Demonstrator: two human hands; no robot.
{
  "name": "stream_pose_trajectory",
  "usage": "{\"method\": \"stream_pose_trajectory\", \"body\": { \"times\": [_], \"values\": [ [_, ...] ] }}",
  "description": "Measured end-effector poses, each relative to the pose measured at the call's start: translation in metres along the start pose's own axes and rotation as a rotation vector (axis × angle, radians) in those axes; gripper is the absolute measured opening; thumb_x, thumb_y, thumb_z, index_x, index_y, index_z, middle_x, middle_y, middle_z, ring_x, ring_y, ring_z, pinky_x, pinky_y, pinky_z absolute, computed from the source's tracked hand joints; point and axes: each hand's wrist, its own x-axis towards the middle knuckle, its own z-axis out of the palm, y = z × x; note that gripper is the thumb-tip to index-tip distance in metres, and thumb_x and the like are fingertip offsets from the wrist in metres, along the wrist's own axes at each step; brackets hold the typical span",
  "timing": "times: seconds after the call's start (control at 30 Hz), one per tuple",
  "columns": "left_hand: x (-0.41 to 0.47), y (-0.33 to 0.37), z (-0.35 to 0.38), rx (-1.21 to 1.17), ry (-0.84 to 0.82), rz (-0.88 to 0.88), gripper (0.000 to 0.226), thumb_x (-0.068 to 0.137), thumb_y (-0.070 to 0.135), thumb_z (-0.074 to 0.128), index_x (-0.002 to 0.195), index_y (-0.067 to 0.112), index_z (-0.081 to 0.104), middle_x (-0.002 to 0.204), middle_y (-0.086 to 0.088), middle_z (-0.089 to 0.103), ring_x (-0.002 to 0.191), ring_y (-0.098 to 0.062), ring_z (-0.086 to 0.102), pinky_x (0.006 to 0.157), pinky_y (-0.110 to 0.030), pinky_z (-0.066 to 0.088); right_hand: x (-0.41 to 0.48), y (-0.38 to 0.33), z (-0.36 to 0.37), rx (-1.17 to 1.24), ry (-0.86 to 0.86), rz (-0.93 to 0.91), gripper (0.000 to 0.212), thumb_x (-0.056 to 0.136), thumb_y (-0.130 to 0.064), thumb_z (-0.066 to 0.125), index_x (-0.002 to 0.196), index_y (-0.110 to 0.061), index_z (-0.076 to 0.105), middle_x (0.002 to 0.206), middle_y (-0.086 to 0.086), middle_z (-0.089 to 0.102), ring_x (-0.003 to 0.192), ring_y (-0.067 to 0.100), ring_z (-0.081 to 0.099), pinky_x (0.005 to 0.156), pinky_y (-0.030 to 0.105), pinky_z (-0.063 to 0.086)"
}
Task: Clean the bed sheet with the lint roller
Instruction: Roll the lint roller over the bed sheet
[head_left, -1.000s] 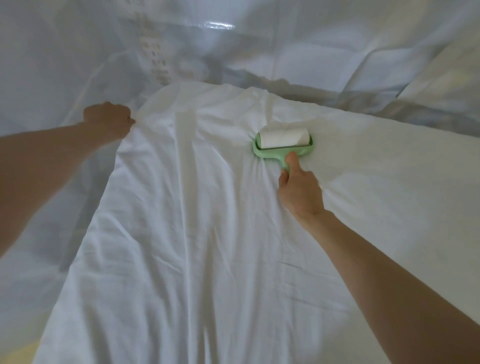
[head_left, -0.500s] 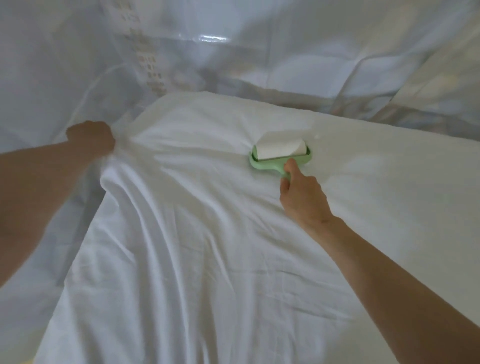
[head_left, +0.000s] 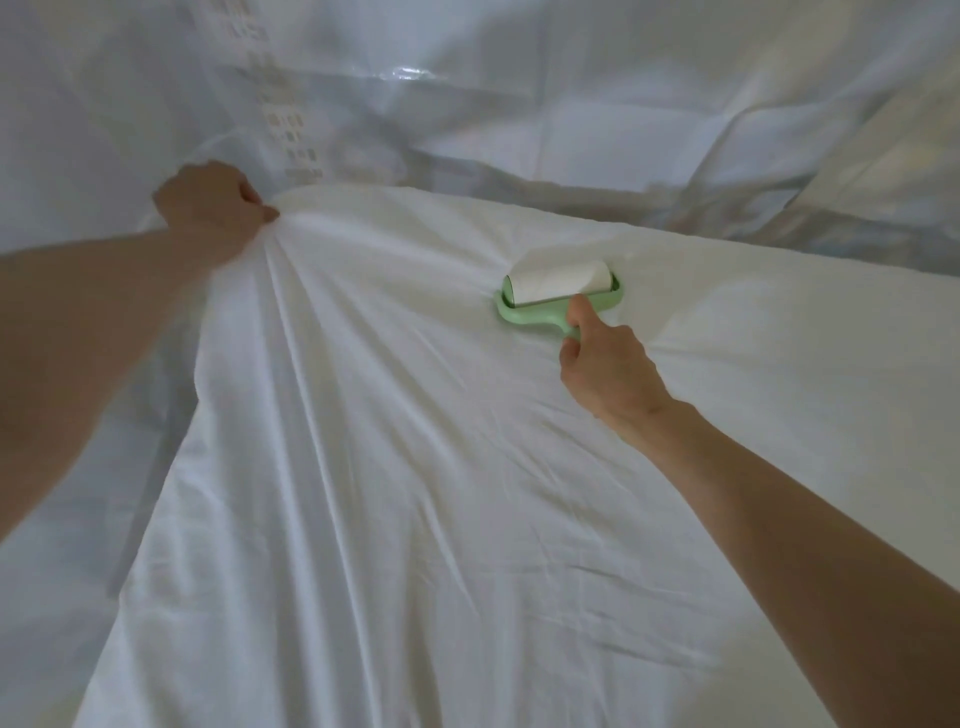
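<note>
The bed sheet (head_left: 389, 467) fills the near part of the view, white and creased, and long folds run over it toward the far left. Further in, on the right, the right hand (head_left: 605, 371) grips the green handle of the lint roller (head_left: 558, 291), with fingers curled round it and the thumb laid along its neck. The white roll lies flat on the sheet, in the far middle of the bed. At the far left the left hand (head_left: 208, 208) holds a bunch of the sheet's edge in a closed fist. Behind the bed hangs a clear plastic cover (head_left: 519, 104).

The step in hand is, I think, rolling a strip while the other hand keeps the cloth tight. The next stroke calls for steady pressure and a firm pull at the corner, so that the cloth does not bunch under the roll.

Compared with half a second ago, the folds now fan out tighter from the left fist, while the roller is almost in the same place.
</note>
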Motion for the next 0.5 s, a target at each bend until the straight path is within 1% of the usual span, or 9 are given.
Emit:
{"method": "stream_pose_trajectory", "body": {
  "times": [0.1,0.17,0.2,0.27,0.3,0.37,0.4,0.43,0.5],
  "values": [
    [-0.001,0.007,0.014,-0.017,-0.015,-0.099,0.038,0.090,0.025,0.064,0.120,0.003,0.060,0.125,-0.024,0.057,0.121,-0.042,0.051,0.100,-0.047,0.041,0.003,0.000,0.001,0.007,0.009,0.001,0.033,0.096,-0.015,0.035,0.129,-0.015,0.036,0.063,0.005,0.045,0.054,0.019,0.042,0.052,0.031,0.036],
    [-0.014,0.027,0.026,-0.065,0.008,-0.173,0.048,0.093,0.019,0.057,0.135,-0.001,0.044,0.141,-0.025,0.041,0.134,-0.039,0.035,0.110,-0.049,0.029,0.006,0.000,0.004,0.013,0.019,-0.007,0.033,0.096,-0.015,0.035,0.129,-0.015,0.036,0.063,0.005,0.044,0.053,0.019,0.042,0.053,0.032,0.038],
    [-0.025,0.041,0.030,-0.082,0.050,-0.110,0.054,0.094,0.022,0.055,0.140,0.001,0.037,0.148,-0.023,0.034,0.140,-0.036,0.027,0.113,-0.048,0.021,0.008,0.000,0.005,0.012,0.026,-0.011,0.033,0.096,-0.015,0.035,0.129,-0.015,0.036,0.062,0.005,0.044,0.053,0.019,0.041,0.052,0.031,0.036],
    [-0.052,0.078,0.032,-0.145,0.208,0.247,0.054,0.096,0.026,0.049,0.145,0.007,0.035,0.155,-0.014,0.028,0.145,-0.031,0.022,0.117,-0.049,0.011,0.014,-0.001,0.007,0.010,0.039,-0.018,0.034,0.096,-0.015,0.035,0.130,-0.014,0.036,0.062,0.005,0.043,0.053,0.019,0.041,0.051,0.030,0.034],
    [-0.066,0.096,0.035,-0.184,0.261,0.477,0.051,0.097,0.026,0.045,0.144,0.007,0.039,0.154,-0.012,0.032,0.144,-0.031,0.027,0.116,-0.051,0.012,0.018,-0.002,0.006,0.008,0.040,-0.021,0.035,0.096,-0.015,0.035,0.131,-0.015,0.036,0.062,0.005,0.043,0.054,0.021,0.042,0.053,0.031,0.035],
    [-0.092,0.122,0.049,-0.089,0.211,0.809,0.050,0.099,0.030,0.037,0.145,0.011,0.040,0.153,-0.008,0.036,0.142,-0.028,0.033,0.115,-0.053,0.018,0.024,-0.005,0.003,0.001,0.037,-0.026,0.036,0.096,-0.016,0.035,0.132,-0.015,0.035,0.064,0.005,0.043,0.061,0.026,0.047,0.056,0.035,0.041],
    [-0.101,0.123,0.057,-0.011,0.087,0.836,0.052,0.101,0.035,0.032,0.150,0.018,0.032,0.158,-0.003,0.027,0.146,-0.024,0.025,0.116,-0.053,0.013,0.027,-0.007,0.000,0.001,0.034,-0.028,0.036,0.096,-0.017,0.035,0.132,-0.015,0.035,0.066,0.005,0.043,0.065,0.028,0.049,0.058,0.038,0.046],
    [-0.102,0.114,0.065,0.039,-0.026,0.763,0.053,0.103,0.041,0.027,0.153,0.025,0.021,0.161,0.003,0.015,0.149,-0.019,0.013,0.117,-0.053,0.006,0.030,-0.010,-0.003,0.007,0.027,-0.028,0.036,0.096,-0.016,0.035,0.131,-0.015,0.035,0.067,0.004,0.042,0.068,0.030,0.051,0.062,0.042,0.050],
    [-0.092,0.083,0.072,-0.008,-0.116,0.496,0.054,0.103,0.047,0.021,0.153,0.036,0.006,0.162,0.012,-0.002,0.149,-0.013,-0.003,0.116,-0.052,-0.005,0.039,-0.013,-0.007,0.017,0.015,-0.030,0.036,0.095,-0.016,0.035,0.131,-0.016,0.036,0.070,0.005,0.042,0.071,0.030,0.051,0.069,0.045,0.053]
  ]
}}
